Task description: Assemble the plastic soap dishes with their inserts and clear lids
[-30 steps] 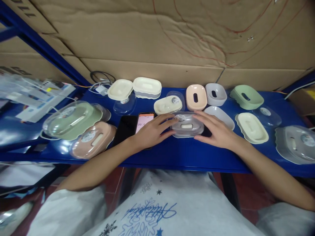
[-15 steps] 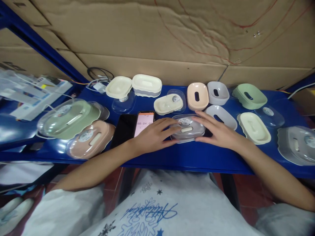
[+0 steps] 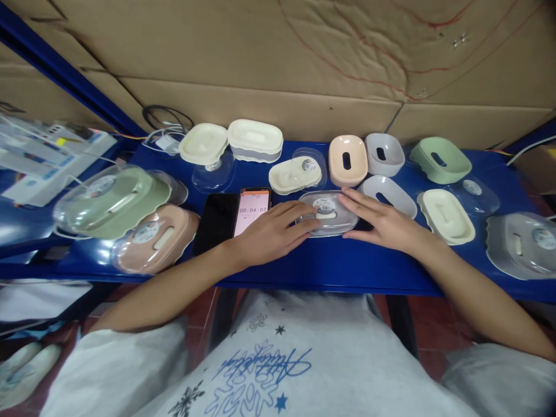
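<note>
Grey plastic shows through a clear lid on the soap box, which lies between the two hands in the head view, on the blue tabletop. The left hand grasps its left end, fingers bent over the lid and thumb low along the near edge. The right hand grips the opposite end — fingertips on the far corner, thumb at the near one. A round printed label sits on the lid between the fingers of both hands.

Just beyond the left hand lies a phone with a lit timer screen, and a dark phone-like slab rests beside it, farther left. Well to the left of that hand are a lidded green soap box and a lidded pink one. Ahead of both hands lies an oval cream tray, partly under a loose clear cover.

Past the right hand's fingertips stand a peach base and an upright grey base — each with a slot — while a second grey base lies just behind that hand. To its right is another cream tray.
</note>
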Motion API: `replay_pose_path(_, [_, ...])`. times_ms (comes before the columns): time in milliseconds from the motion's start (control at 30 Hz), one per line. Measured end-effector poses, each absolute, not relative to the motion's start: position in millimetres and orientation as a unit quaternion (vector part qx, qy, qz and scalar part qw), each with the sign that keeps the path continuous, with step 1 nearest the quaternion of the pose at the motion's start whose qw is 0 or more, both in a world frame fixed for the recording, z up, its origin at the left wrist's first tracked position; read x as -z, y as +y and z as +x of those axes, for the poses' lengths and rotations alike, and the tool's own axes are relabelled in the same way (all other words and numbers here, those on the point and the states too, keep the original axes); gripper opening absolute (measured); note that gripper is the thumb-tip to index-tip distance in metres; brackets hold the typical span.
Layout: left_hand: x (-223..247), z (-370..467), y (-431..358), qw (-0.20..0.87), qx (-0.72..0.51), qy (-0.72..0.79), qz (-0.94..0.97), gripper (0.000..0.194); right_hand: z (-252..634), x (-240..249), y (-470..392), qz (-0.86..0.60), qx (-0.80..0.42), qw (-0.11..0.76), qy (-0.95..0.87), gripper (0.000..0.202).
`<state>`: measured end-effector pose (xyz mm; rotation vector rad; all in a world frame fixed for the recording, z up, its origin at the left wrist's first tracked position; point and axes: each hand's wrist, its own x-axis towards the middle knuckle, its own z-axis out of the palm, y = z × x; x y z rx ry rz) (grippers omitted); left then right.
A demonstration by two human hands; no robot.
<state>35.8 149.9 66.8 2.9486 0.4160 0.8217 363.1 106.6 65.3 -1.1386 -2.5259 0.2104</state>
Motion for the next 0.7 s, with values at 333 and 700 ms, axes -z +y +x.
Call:
replay_pose_path(333, [-67.7,35.2,151.0,0.021,-0.267,0.147,0.952,0.024,357.4,-64.7,106.7,-0.400,-0.028,0.173,-0.900,0.095])
replay_pose_path(700, [-64.0,33.4,151.6,0.008,-0.240,0.165,0.957,0.027,354.7,-64.4,107.4,-0.385,-0.009,0.183,-0.904,0.095])
